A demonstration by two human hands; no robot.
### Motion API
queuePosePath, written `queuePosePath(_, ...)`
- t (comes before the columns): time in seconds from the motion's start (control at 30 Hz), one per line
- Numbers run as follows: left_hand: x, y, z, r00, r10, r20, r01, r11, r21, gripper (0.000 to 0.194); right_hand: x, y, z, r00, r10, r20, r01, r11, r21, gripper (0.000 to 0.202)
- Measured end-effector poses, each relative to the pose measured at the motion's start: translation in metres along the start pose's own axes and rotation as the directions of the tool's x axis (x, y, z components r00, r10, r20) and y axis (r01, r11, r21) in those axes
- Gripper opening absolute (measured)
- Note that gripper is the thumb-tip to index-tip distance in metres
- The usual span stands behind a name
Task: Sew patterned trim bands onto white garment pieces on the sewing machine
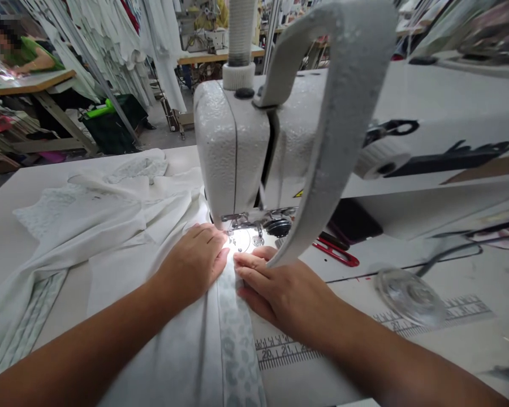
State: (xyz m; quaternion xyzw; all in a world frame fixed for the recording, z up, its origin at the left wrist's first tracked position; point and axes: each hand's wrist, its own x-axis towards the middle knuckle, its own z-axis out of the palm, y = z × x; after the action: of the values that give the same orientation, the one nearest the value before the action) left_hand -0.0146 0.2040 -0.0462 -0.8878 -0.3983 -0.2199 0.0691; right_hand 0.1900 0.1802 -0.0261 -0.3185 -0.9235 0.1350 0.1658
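A white sewing machine (237,141) stands over the table, its needle area brightly lit. White fabric (173,350) with a pale green patterned strip (240,350) runs from the needle area toward me. My left hand (193,260) presses on the white fabric just left of the needle area, fingers together. On the strip's right edge, my right hand (271,282) has its fingers closed on the fabric, close to the presser foot.
More of the garment (110,198) lies bunched on the left. Red-handled snips (337,251), a clear round object (409,294) and a printed ruler scale (284,350) are on the right. A person in green sits at another table (46,85), back left.
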Motion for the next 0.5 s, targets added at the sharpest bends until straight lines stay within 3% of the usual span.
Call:
queuePosePath(0.23, 0.0018, -0.0003, -0.0007, 1.000, -0.002, -0.001, 0.002, 1.000, 0.026, 0.009, 0.0012, -0.0005, -0.0009, 1.000, 0.005, 0.026, -0.005, 1.000, 0.012, 0.013)
queuePosePath(0.37, 0.0021, -0.0004, -0.0007, 1.000, 0.005, -0.007, -0.004, 0.999, 0.039, 0.010, -0.0013, -0.0003, 0.0028, 0.999, -0.004, -0.032, 0.003, 0.999, -0.043, 0.015)
queuePosePath(0.5, 0.0024, 0.0004, -0.0012, 0.998, -0.028, 0.053, 0.028, 1.000, 0.011, 0.011, -0.0003, 0.0018, 0.0051, 0.999, 0.011, -0.040, -0.014, 0.998, -0.056, 0.017)
